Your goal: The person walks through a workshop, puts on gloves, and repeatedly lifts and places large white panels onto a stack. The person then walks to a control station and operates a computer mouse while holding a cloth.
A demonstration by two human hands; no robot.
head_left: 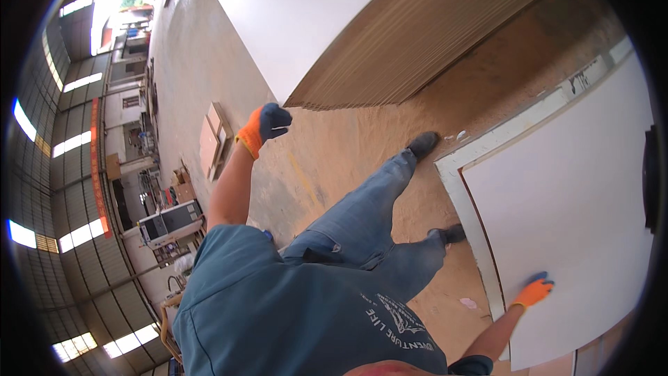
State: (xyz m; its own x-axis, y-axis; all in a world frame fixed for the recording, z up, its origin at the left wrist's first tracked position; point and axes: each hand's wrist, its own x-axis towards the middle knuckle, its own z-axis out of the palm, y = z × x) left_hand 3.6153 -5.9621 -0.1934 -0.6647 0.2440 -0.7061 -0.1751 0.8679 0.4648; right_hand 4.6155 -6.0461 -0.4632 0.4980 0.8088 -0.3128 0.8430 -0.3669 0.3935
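My left hand (268,124), in an orange glove with a dark blue palm, is held out by the near corner of a tall stack of white-faced boards (299,17). Its fingers are loosely bent, with a gap between them and nothing visible in them. Whether it touches the stack's corner I cannot tell. At the lower right my right hand (536,291), gloved alike, rests on a large white panel (567,188) with fingers stretched out. That panel lies over a pale frame-like edge (480,143), inset from its border.
Sandy brown dust covers the floor (334,157) between stack and panel, where my shoes (423,145) stand. Some boards (214,139) lie on the floor at left. Beyond them, a grey and black machine (170,223) stands along the workshop wall. A dark object (650,177) borders the panel's far edge.
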